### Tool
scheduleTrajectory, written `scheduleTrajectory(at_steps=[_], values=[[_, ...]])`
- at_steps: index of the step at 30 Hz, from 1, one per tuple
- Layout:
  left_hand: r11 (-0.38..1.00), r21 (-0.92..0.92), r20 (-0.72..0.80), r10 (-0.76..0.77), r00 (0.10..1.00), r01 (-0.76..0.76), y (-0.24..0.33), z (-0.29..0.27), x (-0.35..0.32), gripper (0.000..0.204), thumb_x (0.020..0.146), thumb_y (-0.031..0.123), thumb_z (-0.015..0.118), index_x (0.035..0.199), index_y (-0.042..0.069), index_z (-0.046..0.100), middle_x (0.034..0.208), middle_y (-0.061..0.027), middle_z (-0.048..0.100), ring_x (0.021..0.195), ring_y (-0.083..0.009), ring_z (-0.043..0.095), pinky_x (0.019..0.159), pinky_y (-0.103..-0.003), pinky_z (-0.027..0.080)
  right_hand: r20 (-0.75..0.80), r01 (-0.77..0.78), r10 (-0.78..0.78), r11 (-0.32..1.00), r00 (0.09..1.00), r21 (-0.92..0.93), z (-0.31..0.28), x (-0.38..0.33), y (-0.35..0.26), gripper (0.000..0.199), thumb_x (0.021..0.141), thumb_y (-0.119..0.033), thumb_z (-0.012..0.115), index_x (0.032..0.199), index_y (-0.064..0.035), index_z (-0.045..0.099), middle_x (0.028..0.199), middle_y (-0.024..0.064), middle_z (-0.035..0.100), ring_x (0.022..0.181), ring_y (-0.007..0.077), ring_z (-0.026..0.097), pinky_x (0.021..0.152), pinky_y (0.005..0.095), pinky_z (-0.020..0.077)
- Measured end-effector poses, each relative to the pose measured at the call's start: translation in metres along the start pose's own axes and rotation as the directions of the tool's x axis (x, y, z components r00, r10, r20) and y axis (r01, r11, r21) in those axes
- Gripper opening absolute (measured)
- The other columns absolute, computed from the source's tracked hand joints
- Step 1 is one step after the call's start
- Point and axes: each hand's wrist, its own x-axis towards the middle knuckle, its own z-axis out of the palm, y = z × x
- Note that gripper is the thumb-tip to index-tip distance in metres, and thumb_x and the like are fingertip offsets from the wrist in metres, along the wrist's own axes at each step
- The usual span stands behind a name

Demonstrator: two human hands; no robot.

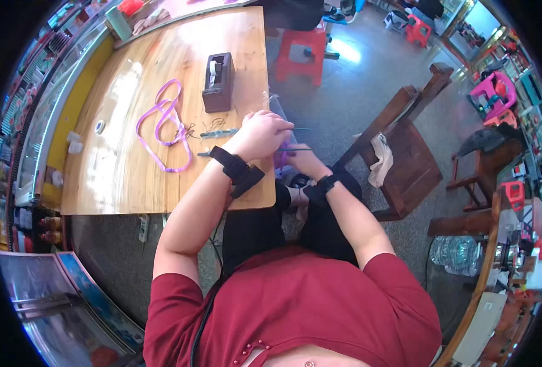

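At the table's (130,189) right edge, left hand (263,133) and right hand (305,162) flank purple material (280,157), grips too hidden to tell, with illegible dark scrawl (189,130) beside pink ribbon (169,169).

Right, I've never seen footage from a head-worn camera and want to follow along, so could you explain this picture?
There's no machine here, just a person's two bare hands. A wide fisheye camera on the head looks down, so straight edges bend and the forearms rise from below. The left hand is at the edge of the wooden table; the right hand is close by, just past that edge. On the table lie a pinkish-purple strap, a dark tape dispenser and a small white roll. Something purple shows by the hands, too blurred to tell exactly what is held.
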Motion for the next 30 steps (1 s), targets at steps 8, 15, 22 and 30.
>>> scheduleTrajectory(at_steps=[8,15,22,30], values=[[0.996,-0.037,-0.019,0.078,0.997,-0.079,-0.007,0.0,-0.002,0.027,0.089,0.021,0.061,0.108,0.004,0.072,0.102,-0.0165,0.07,0.1,-0.033,0.064,0.091,-0.041,0.049,0.031,-0.313,0.319,0.901,0.947,0.302,0.038,-0.066,0.021,0.022,0.095,-0.019,0.063,0.1,0.0023,0.067,0.088,0.0073,0.07,0.076,0.0142,0.066,0.07,0.0282,0.0563],[0.999,-0.049,0.012,-0.003,1.0,0.004,0.002,0.002,0.006,0.03,0.086,0.025,0.061,0.107,0.007,0.073,0.1,-0.0176,0.07,0.096,-0.0351,0.066,0.089,-0.041,0.052,0.126,-0.609,0.603,0.731,0.787,0.307,0.048,-0.107,0.065,0.025,0.096,-0.023,0.06,0.105,0.0009,0.06,0.087,0.0113,0.068,0.065,0.0212,0.066,0.059,0.0347,0.0583],[0.999,0.044,-0.038,0.024,0.999,-0.022,0.011,0.003,-0.009,0.033,0.087,0.026,0.062,0.109,0.003,0.07,0.105,-0.0194,0.069,0.101,-0.0358,0.065,0.091,-0.041,0.05,0.212,-0.673,0.638,0.701,0.74,0.238,0.062,-0.147,0.051,0.028,0.094,-0.026,0.06,0.105,-0.0007,0.059,0.086,0.0131,0.069,0.063,0.0204,0.066,0.057,0.0339,0.056],[0.866,-0.499,0.052,0.046,0.998,-0.014,0.101,0.012,-0.132,0.012,0.092,0.011,0.065,0.097,0.001,0.069,0.09,-0.0096,0.069,0.083,-0.0174,0.066,0.074,-0.031,0.053,0.278,-0.725,0.669,0.644,0.689,0.245,0.062,-0.179,-0.001,0.028,0.092,-0.028,0.065,0.098,-0.0011,0.065,0.082,0.0125,0.07,0.064,0.0176,0.065,0.06,0.0301,0.055]])
